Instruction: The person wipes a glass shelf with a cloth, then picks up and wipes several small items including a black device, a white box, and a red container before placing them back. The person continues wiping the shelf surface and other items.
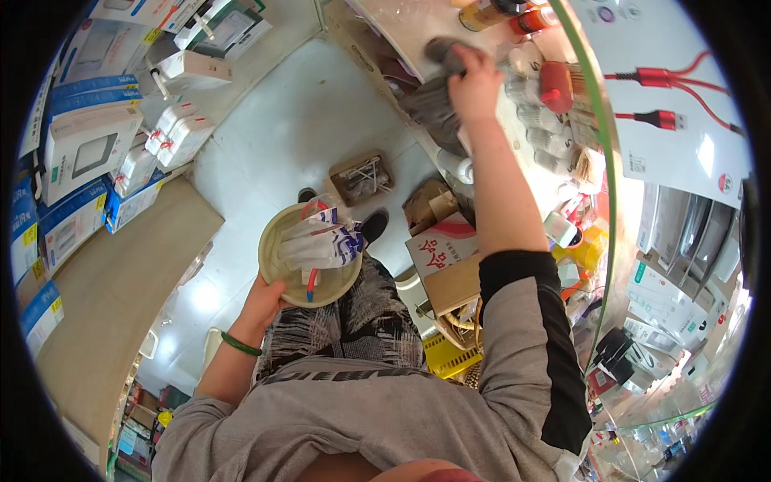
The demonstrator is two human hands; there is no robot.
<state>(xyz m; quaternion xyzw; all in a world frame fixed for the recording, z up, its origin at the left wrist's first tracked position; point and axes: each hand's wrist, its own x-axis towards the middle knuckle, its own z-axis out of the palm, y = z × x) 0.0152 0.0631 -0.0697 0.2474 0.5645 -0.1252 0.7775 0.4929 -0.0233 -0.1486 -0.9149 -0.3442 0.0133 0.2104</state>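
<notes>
My left hand [265, 303] grips the near left rim of a round, pale yellow plastic basin [269, 250], held above my lap. A crumpled white plastic bag [316, 246] with blue print lies in the basin. Beside the bag is a small red piece with a blue end [311, 286]. At the upper right, my right hand [477, 84] is closed on a dark grey cloth [430, 105], part of which hangs over the front edge of a pale shelf [415, 30]. Clear plastic containers [536, 129] stand just right of that hand, near a red bottle [555, 87].
On the tiled floor [271, 120], a small cardboard box [361, 181] of scraps lies by my shoes. Cartons [443, 244] crowd my right side. Hanging boxed goods [90, 150] line the left wall. A glass edge [605, 144] runs along the right.
</notes>
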